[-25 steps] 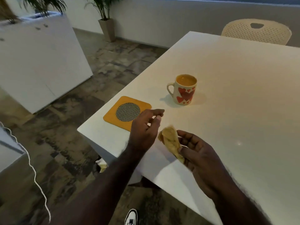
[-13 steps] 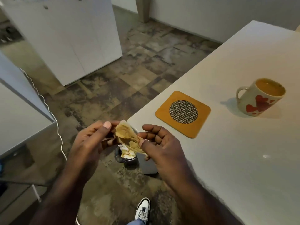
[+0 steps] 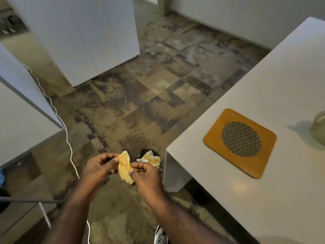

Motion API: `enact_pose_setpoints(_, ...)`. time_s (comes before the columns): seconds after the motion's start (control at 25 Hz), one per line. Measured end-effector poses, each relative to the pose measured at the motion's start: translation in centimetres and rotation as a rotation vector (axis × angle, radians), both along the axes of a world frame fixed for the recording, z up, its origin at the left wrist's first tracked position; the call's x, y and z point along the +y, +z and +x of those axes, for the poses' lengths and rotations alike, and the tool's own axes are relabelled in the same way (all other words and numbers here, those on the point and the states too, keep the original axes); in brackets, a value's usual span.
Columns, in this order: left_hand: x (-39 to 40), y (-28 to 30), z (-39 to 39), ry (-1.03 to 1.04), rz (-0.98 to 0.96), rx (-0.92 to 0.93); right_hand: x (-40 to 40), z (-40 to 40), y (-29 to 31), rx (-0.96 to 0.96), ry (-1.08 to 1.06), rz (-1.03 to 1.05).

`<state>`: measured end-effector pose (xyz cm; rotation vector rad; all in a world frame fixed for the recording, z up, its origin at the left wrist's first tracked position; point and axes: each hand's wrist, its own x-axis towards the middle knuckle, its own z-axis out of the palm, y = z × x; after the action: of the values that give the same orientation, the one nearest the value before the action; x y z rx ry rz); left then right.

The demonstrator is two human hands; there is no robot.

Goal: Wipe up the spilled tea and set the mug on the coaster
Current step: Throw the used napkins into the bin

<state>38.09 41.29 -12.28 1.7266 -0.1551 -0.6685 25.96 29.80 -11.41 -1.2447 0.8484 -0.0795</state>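
Observation:
A crumpled, tea-stained tissue [image 3: 124,166] hangs above the floor, left of the white table [image 3: 263,199]. My left hand [image 3: 100,168] pinches its left side and my right hand [image 3: 146,176] pinches its right side. The orange square coaster [image 3: 240,142] with a round mesh centre lies near the table's corner with nothing on it. Only the handle of the mug [image 3: 318,127] shows at the right frame edge, right of the coaster.
A small dark bin [image 3: 149,158] holding stained tissues stands on the floor just beyond my hands, beside the table's side panel. A white cabinet [image 3: 79,37] stands far left, a white cable [image 3: 68,138] hangs from a grey surface, and my shoe [image 3: 161,236] is below.
My view has swung left and down, so the mug has slid almost out at the right. Both hands with the tissue have moved off the table to above the bin.

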Motion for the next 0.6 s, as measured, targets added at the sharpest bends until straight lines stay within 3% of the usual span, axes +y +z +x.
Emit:
enact_pose_setpoints(0.24, -3.2, -10.0, 4.2, -0.14, 0.355, 0.124, -2.4, 5.0, -10.2, 0.324, -0.143, 0.181)
enact_pose_setpoints(0.36, -5.1, -12.0, 5.8, -0.207, 0.451, 0.134, -3.0, 6.3, -12.8, 0.375, -0.222, 0.22)
enact_pose_setpoints(0.52, -7.3, -11.9, 7.8, -0.143, 0.369, 0.089, -4.4, 8.2, -13.5, 0.267, -0.373, 0.372)
enact_pose_setpoints(0.6, -7.6, -11.4, 8.9, -0.085, 0.372, 0.057, -4.9, 8.4, -13.7, 0.295, -0.348, 0.322)
